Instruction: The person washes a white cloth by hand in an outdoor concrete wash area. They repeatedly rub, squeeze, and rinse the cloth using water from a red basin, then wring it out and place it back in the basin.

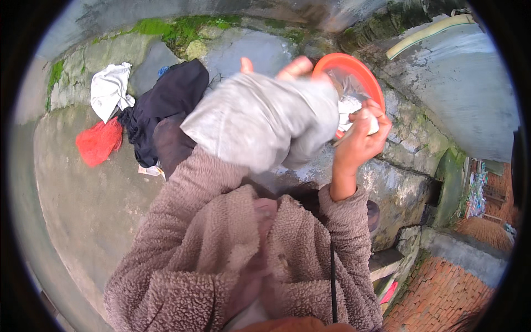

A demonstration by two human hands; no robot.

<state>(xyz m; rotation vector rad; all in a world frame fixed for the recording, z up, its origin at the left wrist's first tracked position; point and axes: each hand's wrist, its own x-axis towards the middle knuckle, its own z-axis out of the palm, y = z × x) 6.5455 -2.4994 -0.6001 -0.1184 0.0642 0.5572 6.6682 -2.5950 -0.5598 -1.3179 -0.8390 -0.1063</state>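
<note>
A light grey cloth (265, 120), blurred by motion, is draped over my left hand (276, 68) and forearm. Only fingertips show past its far edge, so whether they grip it is hidden. My right hand (363, 133) is closed on a small white object, perhaps a bar of soap (373, 125), over the near side of a red plastic basin (375, 85). White material (347, 108) and what looks like clear plastic lie inside the basin.
Left on the concrete ground are a dark cloth (170, 95), a white cloth (110, 89) and a red mesh bag (99, 142). Mossy, cracked paving (195, 37) runs along the far wall. A pale pipe (429, 33) lies at upper right, brickwork (444, 290) at lower right.
</note>
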